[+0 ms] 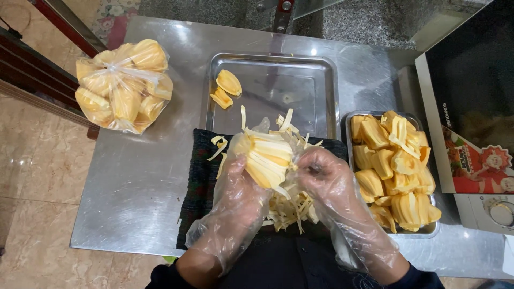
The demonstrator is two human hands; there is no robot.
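Jackfruit pod (266,158), yellow and wrapped in pale stringy fibres, sits raised over a dark cloth (201,176) on the steel table (134,182). Left hand (235,200) cups it from below; right hand (321,174) pinches the strands at its side. Both wear thin, crinkled clear plastic gloves. Peeling strands away from the bulb, with a firm cradle underneath, would likely keep the soft flesh whole. Limp strips (289,208) pile beneath; 2 smooth bulbs (226,88) lie in a shiny tray (316,75).

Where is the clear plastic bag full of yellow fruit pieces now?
The plastic bag sits at the table's far left corner, left of the steel tray.
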